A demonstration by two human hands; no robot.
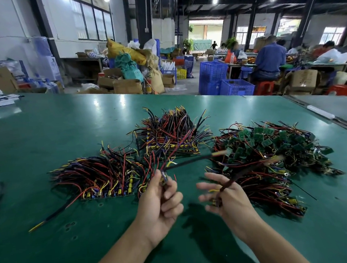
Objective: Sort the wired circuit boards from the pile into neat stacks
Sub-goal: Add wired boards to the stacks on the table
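A wired circuit board (163, 178) is pinched in the left hand (160, 203), a second board (215, 202) is held in the right hand (229, 206), the pile (275, 154) lying at two o'clock.

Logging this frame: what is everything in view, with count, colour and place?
Green work table: one, green, fills the foreground.
Loose pile of wired green circuit boards: one, green boards, red-black-yellow wires, table right.
Near stack of wired boards: one, same wire colours, table left.
Far stack of wired boards: one, same colours, table centre.
Stray black cable, yellow tip: one, table near left.
Blue plastic crates: several, blue, floor beyond table.
Brown cardboard boxes: many, brown, floor behind.
Seated workers: several, far right benches.
Left hand: one, a small wired board in its grip.
Right hand: one, pinching a second wired board, wires trailing right.
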